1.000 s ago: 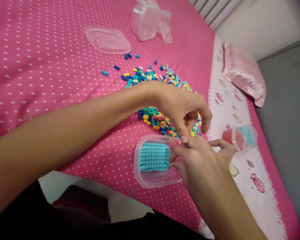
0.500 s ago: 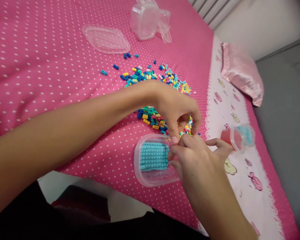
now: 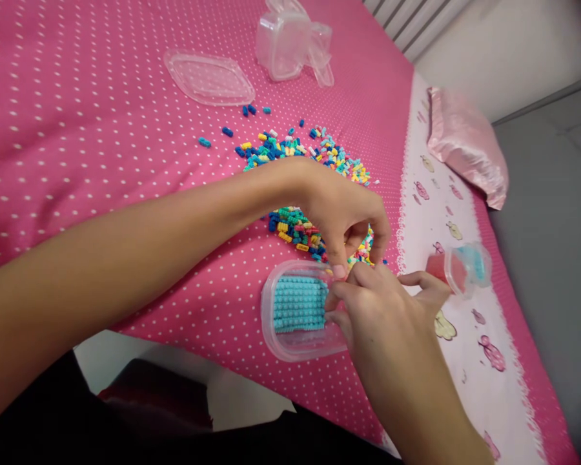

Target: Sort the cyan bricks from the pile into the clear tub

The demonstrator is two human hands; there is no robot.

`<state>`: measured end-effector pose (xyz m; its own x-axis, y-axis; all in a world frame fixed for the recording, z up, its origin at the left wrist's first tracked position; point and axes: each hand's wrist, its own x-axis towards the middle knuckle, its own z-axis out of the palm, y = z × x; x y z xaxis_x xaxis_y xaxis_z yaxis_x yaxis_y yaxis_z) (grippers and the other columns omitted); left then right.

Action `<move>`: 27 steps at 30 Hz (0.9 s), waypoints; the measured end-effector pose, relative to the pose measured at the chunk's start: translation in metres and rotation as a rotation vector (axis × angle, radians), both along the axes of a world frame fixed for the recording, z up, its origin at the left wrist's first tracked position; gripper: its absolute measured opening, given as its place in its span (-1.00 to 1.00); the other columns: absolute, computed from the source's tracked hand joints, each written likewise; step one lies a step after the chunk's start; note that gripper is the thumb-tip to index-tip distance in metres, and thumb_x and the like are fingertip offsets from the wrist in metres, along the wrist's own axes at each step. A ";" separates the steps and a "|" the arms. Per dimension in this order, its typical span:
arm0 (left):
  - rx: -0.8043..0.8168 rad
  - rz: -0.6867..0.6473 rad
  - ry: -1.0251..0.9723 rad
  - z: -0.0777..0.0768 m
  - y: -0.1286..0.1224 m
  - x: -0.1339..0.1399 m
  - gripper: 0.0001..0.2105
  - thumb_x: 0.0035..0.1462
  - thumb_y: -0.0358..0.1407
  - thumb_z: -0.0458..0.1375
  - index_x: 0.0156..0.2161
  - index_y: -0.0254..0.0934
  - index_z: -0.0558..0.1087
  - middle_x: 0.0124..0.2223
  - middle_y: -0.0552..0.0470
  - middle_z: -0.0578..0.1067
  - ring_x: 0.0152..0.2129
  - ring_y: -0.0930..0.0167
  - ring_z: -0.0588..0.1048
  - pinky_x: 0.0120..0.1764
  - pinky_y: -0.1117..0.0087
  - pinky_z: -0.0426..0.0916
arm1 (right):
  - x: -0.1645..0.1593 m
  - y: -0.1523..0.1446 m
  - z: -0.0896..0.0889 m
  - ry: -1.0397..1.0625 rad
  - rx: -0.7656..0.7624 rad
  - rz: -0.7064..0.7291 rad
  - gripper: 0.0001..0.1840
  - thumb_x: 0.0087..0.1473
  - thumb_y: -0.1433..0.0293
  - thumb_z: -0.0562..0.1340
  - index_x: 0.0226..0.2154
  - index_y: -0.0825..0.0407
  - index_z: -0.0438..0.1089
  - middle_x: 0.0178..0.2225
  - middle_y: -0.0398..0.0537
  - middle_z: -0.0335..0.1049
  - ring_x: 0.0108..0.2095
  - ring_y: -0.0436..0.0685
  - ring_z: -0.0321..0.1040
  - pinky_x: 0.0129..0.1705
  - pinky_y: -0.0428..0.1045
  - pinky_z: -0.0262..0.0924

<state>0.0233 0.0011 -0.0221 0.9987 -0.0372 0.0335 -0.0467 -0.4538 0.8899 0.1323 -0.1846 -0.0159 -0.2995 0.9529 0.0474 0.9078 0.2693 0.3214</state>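
Observation:
A clear plastic container [image 3: 267, 316] lies at the bed's near edge, with turquoise toy building blocks [image 3: 299, 303] packed in neat rows inside. My right hand [image 3: 387, 316] is over the container's right end, its thumb and fingers bent together beside the rows. Reaching across from the left, my left hand [image 3: 351, 213] curls down to the container's far rim, thumb and fingers drawn in close to my right knuckles. What either hand pinches is too small or hidden to make out. Under and behind my left wrist spreads a pile of loose, many-coloured blocks [image 3: 295, 226].
A clear lid [image 3: 210, 77] and an upright clear container [image 3: 283, 48] stand farther back on the pink dotted bedsheet [image 3: 101, 129]. To the right lies a clear container with red and turquoise contents [image 3: 458, 270]. A pink pillow [image 3: 465, 142] rests near the grey wall.
The view has shifted very slightly. Both hands keep nearly the same pose at the container, and the turquoise rows look the same.

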 end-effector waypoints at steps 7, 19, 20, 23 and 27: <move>0.016 -0.013 -0.023 -0.002 0.001 0.000 -0.51 -0.26 -0.61 0.46 -0.12 -0.35 0.59 -0.55 0.21 0.48 -0.56 0.48 0.42 -0.50 0.51 0.19 | -0.006 -0.003 0.006 0.070 0.031 -0.056 -0.77 -0.09 0.64 0.29 -0.52 -0.04 0.48 -0.48 -0.19 0.38 -0.42 0.10 0.30 -0.18 0.13 -0.22; -0.015 0.006 0.042 0.002 0.009 -0.009 -0.54 -0.16 -0.25 0.50 -0.10 -0.30 0.54 -0.48 0.14 0.56 -0.55 0.49 0.47 -0.48 0.51 0.26 | 0.011 -0.030 0.009 0.370 0.124 -0.034 -0.72 0.33 0.30 0.14 -0.21 -0.04 0.57 -0.18 0.10 0.32 -0.18 0.23 0.23 -0.17 0.13 0.16; -0.022 0.004 0.046 0.002 0.010 -0.010 -0.53 -0.15 -0.22 0.50 -0.10 -0.30 0.54 -0.47 0.13 0.56 -0.55 0.49 0.48 -0.48 0.51 0.26 | 0.008 -0.034 0.004 0.354 0.135 -0.035 -0.72 0.33 0.31 0.13 -0.18 -0.04 0.57 -0.08 0.14 0.34 -0.09 0.27 0.24 -0.12 0.16 0.20; -0.029 -0.013 0.063 0.000 0.012 -0.010 -0.55 -0.10 -0.15 0.48 -0.11 -0.28 0.54 -0.45 0.12 0.57 -0.53 0.49 0.49 -0.46 0.52 0.29 | -0.004 -0.041 -0.011 0.322 0.200 -0.130 -0.61 0.37 0.35 0.02 -0.06 0.03 0.55 0.12 0.21 0.36 0.11 0.38 0.22 0.05 0.30 0.21; -0.020 -0.024 0.096 0.001 0.012 -0.011 -0.54 -0.05 -0.10 0.46 -0.09 -0.28 0.53 -0.44 0.12 0.54 -0.51 0.50 0.49 -0.44 0.53 0.31 | -0.014 -0.041 -0.019 0.274 0.261 -0.150 -0.59 0.36 0.38 0.02 0.03 0.11 0.52 0.13 0.22 0.44 0.14 0.41 0.28 0.09 0.34 0.22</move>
<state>0.0123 0.0130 -0.0208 0.9962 -0.0612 -0.0617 0.0289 -0.4360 0.8995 0.1181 -0.2259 -0.0347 -0.1012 0.9304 0.3524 0.9924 0.0692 0.1022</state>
